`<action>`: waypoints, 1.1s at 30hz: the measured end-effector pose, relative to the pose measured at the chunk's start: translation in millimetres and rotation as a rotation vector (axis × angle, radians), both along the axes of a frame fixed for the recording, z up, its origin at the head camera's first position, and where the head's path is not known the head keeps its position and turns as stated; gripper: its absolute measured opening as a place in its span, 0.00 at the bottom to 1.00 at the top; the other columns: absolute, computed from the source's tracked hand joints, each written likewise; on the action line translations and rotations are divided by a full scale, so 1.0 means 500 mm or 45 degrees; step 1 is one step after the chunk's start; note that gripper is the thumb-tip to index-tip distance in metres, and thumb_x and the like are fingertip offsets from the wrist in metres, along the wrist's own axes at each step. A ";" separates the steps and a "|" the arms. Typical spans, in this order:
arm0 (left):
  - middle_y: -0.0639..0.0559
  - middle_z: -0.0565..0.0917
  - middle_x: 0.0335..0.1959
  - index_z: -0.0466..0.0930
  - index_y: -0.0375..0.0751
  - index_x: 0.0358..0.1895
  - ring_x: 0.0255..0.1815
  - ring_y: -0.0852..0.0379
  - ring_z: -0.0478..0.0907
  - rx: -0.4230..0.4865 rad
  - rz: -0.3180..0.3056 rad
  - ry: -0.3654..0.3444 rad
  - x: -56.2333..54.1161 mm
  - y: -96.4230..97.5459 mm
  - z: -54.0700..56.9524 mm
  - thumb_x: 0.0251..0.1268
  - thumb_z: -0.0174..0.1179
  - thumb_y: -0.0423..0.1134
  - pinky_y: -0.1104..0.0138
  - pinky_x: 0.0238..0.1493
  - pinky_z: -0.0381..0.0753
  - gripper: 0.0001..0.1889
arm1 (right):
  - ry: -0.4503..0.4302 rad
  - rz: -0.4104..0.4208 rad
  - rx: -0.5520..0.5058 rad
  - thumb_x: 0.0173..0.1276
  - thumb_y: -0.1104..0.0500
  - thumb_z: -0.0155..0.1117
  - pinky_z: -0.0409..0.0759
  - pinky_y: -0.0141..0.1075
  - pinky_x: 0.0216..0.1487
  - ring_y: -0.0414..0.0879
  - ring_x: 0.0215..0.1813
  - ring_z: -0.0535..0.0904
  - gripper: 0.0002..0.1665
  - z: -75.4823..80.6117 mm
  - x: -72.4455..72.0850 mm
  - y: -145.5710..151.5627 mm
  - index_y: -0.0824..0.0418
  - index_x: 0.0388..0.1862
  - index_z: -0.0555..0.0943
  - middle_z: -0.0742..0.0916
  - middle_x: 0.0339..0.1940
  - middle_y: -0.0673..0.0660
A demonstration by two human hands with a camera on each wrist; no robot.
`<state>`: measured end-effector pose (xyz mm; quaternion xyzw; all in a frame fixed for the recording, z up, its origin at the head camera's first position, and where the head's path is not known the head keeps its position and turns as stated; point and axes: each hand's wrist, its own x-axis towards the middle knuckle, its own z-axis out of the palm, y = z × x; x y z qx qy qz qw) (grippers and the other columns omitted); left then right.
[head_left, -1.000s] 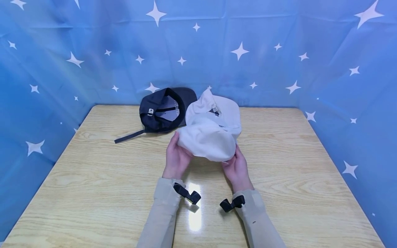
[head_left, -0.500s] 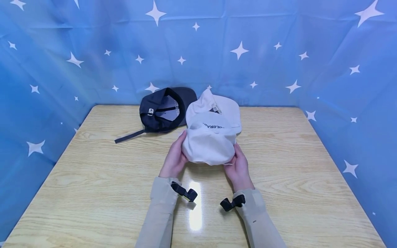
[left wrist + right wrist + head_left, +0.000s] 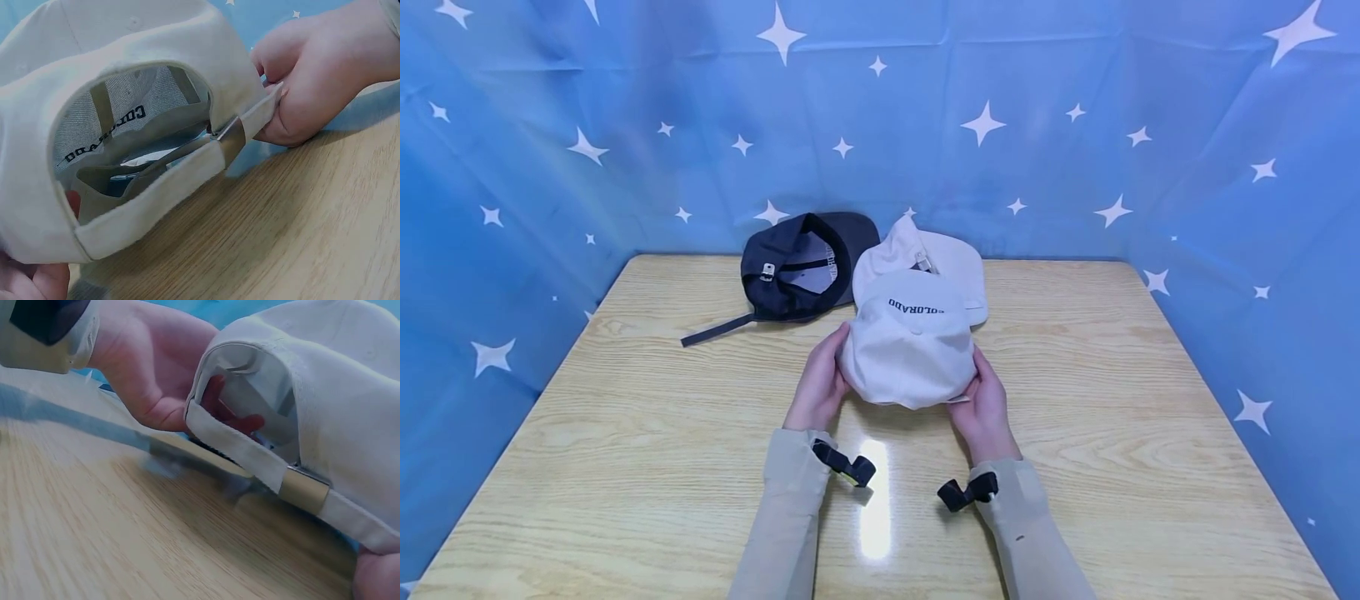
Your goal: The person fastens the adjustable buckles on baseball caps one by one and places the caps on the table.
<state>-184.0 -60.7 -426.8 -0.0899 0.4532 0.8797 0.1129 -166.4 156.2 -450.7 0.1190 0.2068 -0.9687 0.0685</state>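
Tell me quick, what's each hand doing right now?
Left hand: holding one side of the white COLORADO cap.
Right hand: holding that cap's other side.

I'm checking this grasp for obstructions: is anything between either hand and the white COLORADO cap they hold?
Nothing visible: the left hand and right hand directly hold the COLORADO cap at its sides. The other white cap and dark cap lie beyond it, not in between.

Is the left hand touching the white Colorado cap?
Touching. The right wrist view shows the left hand gripping the white Colorado cap, fingers inside it.
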 end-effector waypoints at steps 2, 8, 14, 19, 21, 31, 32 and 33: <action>0.50 0.72 0.48 0.70 0.40 0.52 0.44 0.58 0.71 0.018 0.024 0.007 -0.001 0.000 -0.002 0.62 0.53 0.48 0.65 0.47 0.70 0.20 | 0.006 0.002 0.015 0.72 0.52 0.41 0.57 0.32 0.62 0.40 0.63 0.60 0.24 -0.001 -0.001 0.002 0.52 0.65 0.58 0.66 0.64 0.47; 0.49 0.71 0.54 0.68 0.35 0.55 0.52 0.57 0.68 0.059 0.081 0.077 -0.004 0.002 -0.009 0.64 0.51 0.41 0.65 0.55 0.66 0.19 | 0.014 -0.016 0.079 0.72 0.52 0.42 0.58 0.33 0.62 0.40 0.63 0.61 0.23 -0.002 -0.003 0.004 0.54 0.64 0.59 0.66 0.64 0.48; 0.47 0.70 0.57 0.67 0.37 0.59 0.56 0.54 0.67 -0.008 0.085 0.096 -0.003 0.007 -0.013 0.64 0.51 0.37 0.62 0.55 0.67 0.20 | -0.018 -0.153 0.277 0.71 0.53 0.43 0.61 0.35 0.61 0.42 0.62 0.63 0.26 0.005 -0.004 0.010 0.59 0.65 0.57 0.67 0.63 0.51; 0.47 0.70 0.57 0.66 0.42 0.60 0.55 0.53 0.68 -0.092 0.048 0.073 0.001 0.019 -0.011 0.64 0.52 0.40 0.60 0.54 0.67 0.21 | -0.013 -0.212 0.377 0.71 0.54 0.43 0.62 0.36 0.60 0.43 0.61 0.64 0.25 0.011 0.000 0.019 0.62 0.64 0.59 0.67 0.62 0.53; 0.50 0.69 0.58 0.65 0.43 0.61 0.56 0.54 0.67 -0.129 0.017 0.084 -0.003 0.025 -0.019 0.63 0.52 0.42 0.61 0.55 0.66 0.22 | 0.022 -0.220 0.397 0.72 0.55 0.43 0.62 0.36 0.60 0.43 0.61 0.64 0.24 0.012 0.000 0.023 0.63 0.62 0.61 0.67 0.62 0.53; 0.56 0.70 0.58 0.65 0.51 0.62 0.56 0.59 0.68 -0.286 -0.119 0.174 -0.024 0.047 -0.068 0.56 0.57 0.54 0.63 0.55 0.67 0.30 | 0.116 -0.208 0.831 0.66 0.66 0.51 0.65 0.34 0.59 0.43 0.63 0.62 0.26 0.009 -0.007 0.042 0.56 0.63 0.65 0.65 0.65 0.51; 0.55 0.70 0.58 0.65 0.51 0.62 0.56 0.59 0.68 -0.307 -0.136 0.184 -0.023 0.047 -0.066 0.56 0.57 0.55 0.63 0.55 0.67 0.30 | 0.116 -0.210 0.880 0.65 0.68 0.50 0.64 0.34 0.59 0.43 0.63 0.61 0.27 0.009 -0.007 0.044 0.55 0.63 0.65 0.65 0.65 0.51; 0.55 0.70 0.58 0.64 0.51 0.62 0.56 0.59 0.68 -0.328 -0.155 0.192 -0.020 0.048 -0.063 0.56 0.56 0.55 0.63 0.54 0.68 0.30 | 0.115 -0.213 0.916 0.64 0.71 0.49 0.63 0.34 0.60 0.42 0.64 0.60 0.29 0.010 -0.007 0.047 0.54 0.64 0.65 0.65 0.66 0.50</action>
